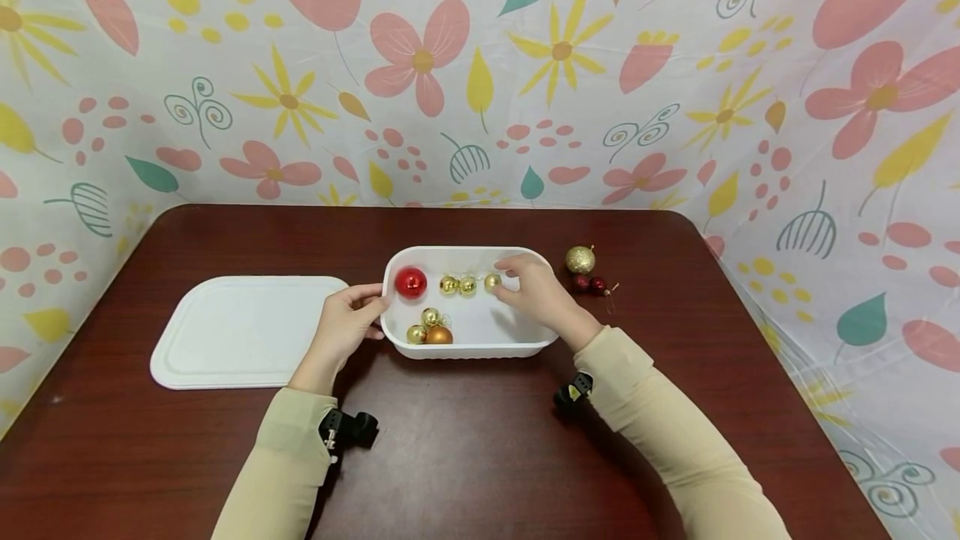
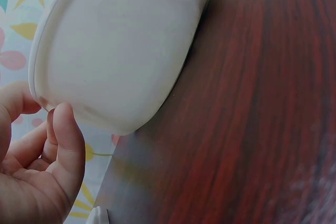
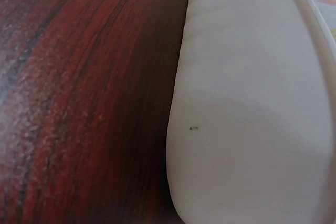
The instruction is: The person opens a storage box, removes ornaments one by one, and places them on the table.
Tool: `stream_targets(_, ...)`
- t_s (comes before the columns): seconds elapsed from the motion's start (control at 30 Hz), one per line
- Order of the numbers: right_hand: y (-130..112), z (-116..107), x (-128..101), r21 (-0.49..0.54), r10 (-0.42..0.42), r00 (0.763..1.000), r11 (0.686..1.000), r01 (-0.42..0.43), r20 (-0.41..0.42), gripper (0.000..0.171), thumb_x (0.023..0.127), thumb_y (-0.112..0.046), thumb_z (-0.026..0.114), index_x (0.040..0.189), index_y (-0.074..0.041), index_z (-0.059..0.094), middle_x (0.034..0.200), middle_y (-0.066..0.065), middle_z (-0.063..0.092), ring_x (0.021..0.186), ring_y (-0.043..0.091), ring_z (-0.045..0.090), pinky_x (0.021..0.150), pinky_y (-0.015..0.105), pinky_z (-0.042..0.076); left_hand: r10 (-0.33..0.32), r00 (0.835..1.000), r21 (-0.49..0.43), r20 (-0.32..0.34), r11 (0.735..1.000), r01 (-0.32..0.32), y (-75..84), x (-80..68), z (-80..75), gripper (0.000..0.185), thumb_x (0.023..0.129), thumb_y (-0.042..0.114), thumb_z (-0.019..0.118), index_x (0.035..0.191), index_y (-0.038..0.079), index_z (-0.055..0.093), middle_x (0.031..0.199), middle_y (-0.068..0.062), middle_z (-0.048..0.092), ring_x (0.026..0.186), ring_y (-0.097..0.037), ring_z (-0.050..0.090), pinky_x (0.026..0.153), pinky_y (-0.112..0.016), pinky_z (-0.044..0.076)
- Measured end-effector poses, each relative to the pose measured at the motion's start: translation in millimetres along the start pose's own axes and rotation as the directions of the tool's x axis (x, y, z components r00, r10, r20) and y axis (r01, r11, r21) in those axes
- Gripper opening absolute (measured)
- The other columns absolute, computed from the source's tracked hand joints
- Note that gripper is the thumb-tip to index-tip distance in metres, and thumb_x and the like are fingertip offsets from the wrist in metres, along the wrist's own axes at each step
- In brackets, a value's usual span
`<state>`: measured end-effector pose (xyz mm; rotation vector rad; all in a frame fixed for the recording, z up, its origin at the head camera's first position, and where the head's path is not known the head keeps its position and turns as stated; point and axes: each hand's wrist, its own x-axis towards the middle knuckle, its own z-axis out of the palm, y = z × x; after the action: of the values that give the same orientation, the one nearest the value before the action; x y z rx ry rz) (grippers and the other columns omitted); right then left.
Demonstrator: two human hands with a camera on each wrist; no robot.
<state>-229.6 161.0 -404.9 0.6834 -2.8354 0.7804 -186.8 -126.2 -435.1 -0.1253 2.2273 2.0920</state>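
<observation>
Fingers point(image 1: 501, 277) of right hand point(image 1: 534, 294) touch small gold bauble point(image 1: 492, 281) inside tub point(image 1: 468, 347).

A dark reddish-brown wooden bench point(image 1: 465, 457) with rounded far corners is filling the lower part of the head view, its polished top catching soft, even light. A pale floral sheet point(image 1: 480, 90) is standing behind it and wrapping round the left and right sides, showing pink flowers, yellow daisies, teal leaves and grey curls, with faint fold creases running across it.
</observation>
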Motion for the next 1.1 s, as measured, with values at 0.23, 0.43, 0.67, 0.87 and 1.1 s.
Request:
stream_targets(0.23, -1.5, 3.6, 5.5, -0.095, -0.018, 0.999, 0.995, 0.022, 0.045, 0.036, 0.083, -0.019, 0.068, 0.111, 0.003, 0.065, 0.11, 0.018, 0.066, 0.096, 0.03, 0.065, 0.086, 0.039, 0.053, -0.006, 1.0, 0.002, 0.001, 1.0, 0.006, 1.5, -0.3, 0.6, 0.038, 0.089, 0.009, 0.063, 0.122, -0.008, 0.057, 0.08, 0.002, 0.058, 0.056, -0.005, 0.056, 0.05, -0.02, 0.055)
stream_targets(0.43, -3.1, 5.7, 6.6, -0.101, -0.014, 0.996, 0.995, 0.023, 0.091, 0.032, 0.081, -0.016, 0.068, 0.107, 0.002, 0.065, 0.102, 0.015, 0.067, 0.096, 0.027, 0.062, 0.086, 0.039, 0.052, -0.009, 1.0, 0.003, 0.002, 1.0, 0.009, 2.2, 0.0, 0.5, 0.039, 0.089, 0.01, 0.064, 0.123, -0.008, 0.057, 0.081, 0.002, 0.058, 0.057, -0.005, 0.057, 0.05, -0.02, 0.055)
stream_targets(0.67, -3.5, 6.8, 6.3, -0.08, -0.017, 0.993, 0.996, 0.027, 0.119, 0.022, 0.081, -0.013, 0.069, 0.099, 0.0, 0.066, 0.096, 0.013, 0.066, 0.095, 0.027, 0.061, 0.086, 0.04, 0.052, -0.008, 1.0, 0.007, 0.003, 1.0, 0.008, 1.6, 1.1, 0.4, 0.038, 0.089, 0.01, 0.064, 0.122, -0.007, 0.057, 0.082, 0.001, 0.058, 0.058, -0.006, 0.057, 0.05, -0.02, 0.055)
stream_targets(0.87, -3.2, 9.5, 6.8, -0.109, -0.007, 0.991, 0.994, 0.022, 0.132, 0.023, 0.082, -0.013, 0.069, 0.102, -0.001, 0.068, 0.096, 0.012, 0.065, 0.092, 0.025, 0.06, 0.083, 0.038, 0.052, -0.008, 1.0, 0.004, 0.001, 1.0, 0.008, 2.1, 0.8, -0.4, 0.039, 0.089, 0.01, 0.064, 0.123, -0.007, 0.057, 0.082, 0.001, 0.058, 0.058, -0.005, 0.057, 0.05, -0.02, 0.055)
stream_targets(1.1, -4.4, 11.3, 6.0, -0.113, 0.034, 0.985, 0.993, -0.016, 0.167, 0.021, 0.082, -0.011, 0.066, 0.101, -0.001, 0.068, 0.099, 0.012, 0.065, 0.095, 0.024, 0.059, 0.086, 0.037, 0.051, -0.012, 1.0, 0.005, 0.0, 1.0, 0.012, 1.1, 0.4, -1.1, 0.039, 0.089, 0.01, 0.064, 0.123, -0.008, 0.057, 0.081, 0.001, 0.058, 0.057, -0.005, 0.057, 0.05, -0.02, 0.055)
